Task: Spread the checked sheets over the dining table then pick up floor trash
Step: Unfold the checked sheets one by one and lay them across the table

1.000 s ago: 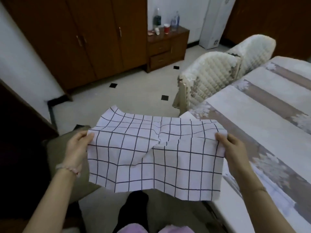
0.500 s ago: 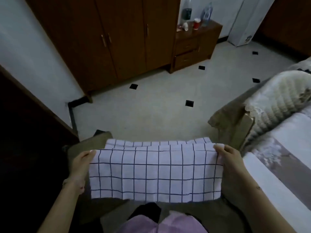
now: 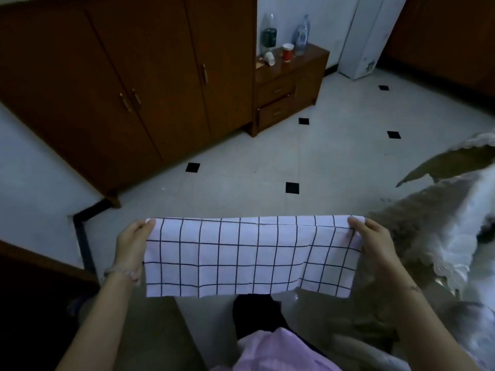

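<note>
Checked sheet (image 3: 251, 255) | stretched between left hand (image 3: 132, 245) | right hand (image 3: 375, 242)

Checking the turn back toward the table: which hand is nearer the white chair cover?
Right. The right hand grips one end of the checked sheet, next to the white chair cover; the left hand grips the opposite end, across the sheet from it.

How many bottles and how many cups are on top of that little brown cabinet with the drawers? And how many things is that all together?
On the small brown wooden drawer cabinet:
Bottles: 2 (clear plastic bottle with dark green label, clear plastic bottle with blue label)
Cups: 2 (upright red cup, white paper cup lying on its side)
Total: 4
</note>
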### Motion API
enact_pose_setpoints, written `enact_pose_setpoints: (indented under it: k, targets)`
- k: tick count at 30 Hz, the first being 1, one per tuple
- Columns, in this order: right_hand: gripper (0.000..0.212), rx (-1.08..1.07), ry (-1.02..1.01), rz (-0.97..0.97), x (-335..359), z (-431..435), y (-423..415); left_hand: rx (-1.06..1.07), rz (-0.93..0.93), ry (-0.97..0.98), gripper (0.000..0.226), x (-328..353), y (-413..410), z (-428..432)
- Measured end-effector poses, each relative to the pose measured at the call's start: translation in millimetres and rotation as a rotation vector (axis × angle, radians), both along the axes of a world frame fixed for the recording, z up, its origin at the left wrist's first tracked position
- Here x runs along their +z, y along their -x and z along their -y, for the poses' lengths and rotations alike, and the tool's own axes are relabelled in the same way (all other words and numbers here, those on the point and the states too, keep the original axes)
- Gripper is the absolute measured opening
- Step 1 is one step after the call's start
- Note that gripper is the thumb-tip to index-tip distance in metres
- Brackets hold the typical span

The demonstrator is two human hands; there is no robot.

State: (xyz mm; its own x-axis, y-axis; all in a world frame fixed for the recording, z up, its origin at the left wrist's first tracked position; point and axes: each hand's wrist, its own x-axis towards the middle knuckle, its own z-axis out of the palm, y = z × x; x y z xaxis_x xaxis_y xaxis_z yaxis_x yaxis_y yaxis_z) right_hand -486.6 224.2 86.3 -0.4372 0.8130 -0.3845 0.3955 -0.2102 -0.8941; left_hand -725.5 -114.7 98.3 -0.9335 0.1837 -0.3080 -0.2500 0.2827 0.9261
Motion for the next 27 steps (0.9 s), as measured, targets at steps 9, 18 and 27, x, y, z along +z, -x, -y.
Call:
enact_pose_setpoints:
  k: [9,18,27]
  targets:
    - [0.021,-0.209,-0.021,-0.022,18,-154,98,-0.122,-0.007,0.022,0.012,25,145,-184]
    - [0.012,-0.539,-0.057,-0.052,24,-311,103,-0.485,0.051,-0.025,0.014,11,232,-448]
    - [0.015,-0.944,-0.221,0.042,75,-471,71,-0.852,0.053,-0.133,0.025,28,263,-797]
